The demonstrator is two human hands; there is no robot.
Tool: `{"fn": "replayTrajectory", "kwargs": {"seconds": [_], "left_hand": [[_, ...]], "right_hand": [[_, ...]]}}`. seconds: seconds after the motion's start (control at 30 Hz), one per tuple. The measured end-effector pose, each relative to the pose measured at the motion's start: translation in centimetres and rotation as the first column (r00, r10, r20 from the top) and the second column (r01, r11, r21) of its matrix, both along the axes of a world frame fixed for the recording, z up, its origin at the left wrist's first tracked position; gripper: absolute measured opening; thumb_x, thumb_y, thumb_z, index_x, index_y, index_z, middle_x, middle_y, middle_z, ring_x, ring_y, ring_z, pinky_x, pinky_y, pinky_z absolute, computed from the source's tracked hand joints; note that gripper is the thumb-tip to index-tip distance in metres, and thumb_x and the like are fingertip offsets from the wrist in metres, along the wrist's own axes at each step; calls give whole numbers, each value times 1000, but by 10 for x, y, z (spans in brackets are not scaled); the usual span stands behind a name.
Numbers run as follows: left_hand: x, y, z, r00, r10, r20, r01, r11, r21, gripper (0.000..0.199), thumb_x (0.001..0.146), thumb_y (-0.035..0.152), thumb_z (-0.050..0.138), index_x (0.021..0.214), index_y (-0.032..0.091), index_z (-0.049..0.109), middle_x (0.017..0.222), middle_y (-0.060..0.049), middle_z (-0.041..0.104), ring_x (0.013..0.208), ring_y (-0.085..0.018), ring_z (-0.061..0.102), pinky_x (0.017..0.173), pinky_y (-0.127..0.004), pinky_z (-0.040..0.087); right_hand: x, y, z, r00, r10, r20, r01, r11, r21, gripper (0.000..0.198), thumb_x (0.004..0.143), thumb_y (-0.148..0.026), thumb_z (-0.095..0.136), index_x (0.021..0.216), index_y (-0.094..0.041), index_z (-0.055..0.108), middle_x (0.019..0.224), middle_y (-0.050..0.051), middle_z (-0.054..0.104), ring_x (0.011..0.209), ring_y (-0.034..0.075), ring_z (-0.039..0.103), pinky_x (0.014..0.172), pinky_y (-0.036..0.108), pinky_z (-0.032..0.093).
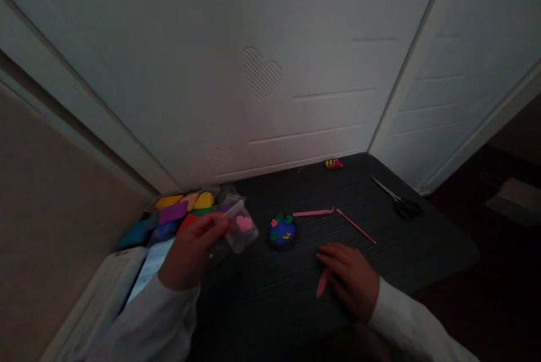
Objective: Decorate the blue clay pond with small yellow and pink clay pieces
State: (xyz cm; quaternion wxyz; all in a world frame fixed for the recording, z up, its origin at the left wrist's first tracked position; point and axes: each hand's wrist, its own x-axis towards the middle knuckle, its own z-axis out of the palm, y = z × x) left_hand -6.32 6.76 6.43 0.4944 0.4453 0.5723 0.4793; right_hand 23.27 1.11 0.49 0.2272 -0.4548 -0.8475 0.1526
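Head camera view of a dark, grained tabletop (pixel 262 308) in dim light. On the left, the person's left hand (pixel 192 249) pinches a small clear plastic bag (pixel 240 242) between thumb and fingers; a soft pink lump of clay (pixel 244 223) shows inside it. Just right of the bag, a round blue clay disc (pixel 282 232) with green, pink and yellow pieces on it lies on the tabletop, between the two hands and slightly farther away than the right hand (pixel 353 277). That right hand is low over the tabletop with its fingers bent; a pink pointed piece (pixel 323 284) pokes out from beneath them, and whether it is gripped cannot be told. Beyond this hand lie a pink hook-tipped tool (pixel 313 213) and a thin pink stick (pixel 357 227). Black-handled metal scissors (pixel 395 195) lie farther right.
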Motion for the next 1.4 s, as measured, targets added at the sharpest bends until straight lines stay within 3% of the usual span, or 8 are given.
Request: {"fn": "replayTrajectory", "kwargs": {"seconds": [0.1,0.17,0.33,0.47,0.6,0.8,1.17,1.4], "left_hand": [[-5,-30,-26,987,104,119,-97,993,-70,22,62,28,64,80,16,61,75,-3,63,71,-15,57,60,-22,44],[-5,-43,-42,969,159,190,-142,985,-99,23,61,27,65,81,16,61,76,-3,63,73,-15,56,64,-22,44],[-2,-56,-64,912,231,339,-185,969,-163,22,59,25,67,78,15,62,71,-1,62,69,-11,54,62,-19,45],[-1,-59,-67,876,247,415,-196,967,-162,24,55,22,70,75,14,62,69,-1,61,67,-11,54,61,-19,45],[-1,-60,-68,856,229,463,-184,973,-142,24,54,22,70,76,13,62,69,-2,62,65,-11,54,60,-20,46],[-2,-59,-72,861,211,463,-177,977,-115,22,54,23,70,72,13,62,63,-1,61,61,-11,53,58,-20,45],[-4,-61,-74,861,238,450,-220,971,-94,22,52,23,71,70,14,62,63,0,63,61,-11,55,59,-20,45],[-3,-60,-72,863,262,433,-244,965,-98,24,49,24,72,69,14,63,61,0,63,60,-11,55,58,-21,46]], "right_hand": [[13,10,-5,984,-27,178,29,1000,-12,18,79,-26,44,92,-24,55,96,3,57,96,18,46,88,40,26],[12,14,-6,961,-28,276,34,999,-15,17,81,-27,40,84,-22,56,87,2,57,88,16,48,86,38,26],[4,21,-8,919,-69,388,85,996,-25,23,84,-22,32,86,-17,54,86,6,55,81,15,48,73,29,35],[12,30,-8,901,-107,419,137,990,-40,25,83,-23,33,100,-18,50,90,6,55,82,14,50,72,24,37],[28,40,-2,857,-167,487,219,974,-51,21,79,-22,39,86,-16,57,82,8,56,78,16,52,70,27,38],[48,52,3,798,-312,515,365,931,-2,19,77,-23,42,86,-13,56,99,11,50,91,18,48,80,29,35],[69,98,0,692,-304,654,538,822,-187,28,80,-31,44,104,-16,47,104,6,51,88,15,52,74,35,45],[66,111,-1,600,-374,707,572,819,-52,30,80,-31,44,105,-15,46,106,7,50,90,16,51,75,36,44]]}}
